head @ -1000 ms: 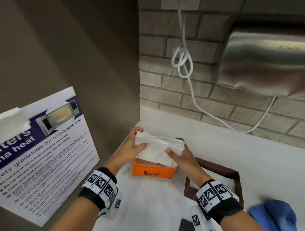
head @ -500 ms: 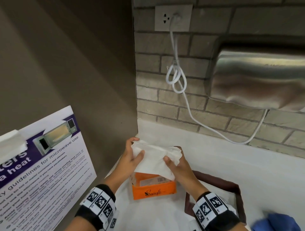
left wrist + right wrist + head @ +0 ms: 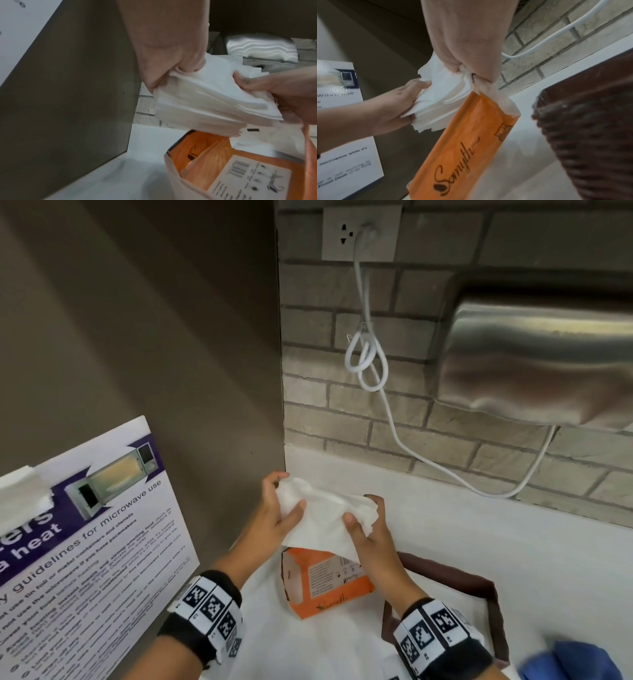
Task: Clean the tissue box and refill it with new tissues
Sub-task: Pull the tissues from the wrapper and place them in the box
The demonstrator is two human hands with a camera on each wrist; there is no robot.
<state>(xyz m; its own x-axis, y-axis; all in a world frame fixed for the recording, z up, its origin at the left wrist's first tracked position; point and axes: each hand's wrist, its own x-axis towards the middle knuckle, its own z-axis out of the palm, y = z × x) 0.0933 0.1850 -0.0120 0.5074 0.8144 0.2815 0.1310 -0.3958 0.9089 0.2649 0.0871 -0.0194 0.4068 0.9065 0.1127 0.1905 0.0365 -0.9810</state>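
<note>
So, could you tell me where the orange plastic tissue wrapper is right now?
In the head view the orange plastic tissue wrapper hangs centre frame under the white tissue stack, left of the brown wicker basket.

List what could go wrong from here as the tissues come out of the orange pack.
1. The orange pack hangs from the tissue stack, pinched along with it in the right hand; it may not slide off.
2. The left hand has a grip on only one end, so the loose sheets could fan out or tear.
3. Falling sheets could miss the brown wicker box.
</note>
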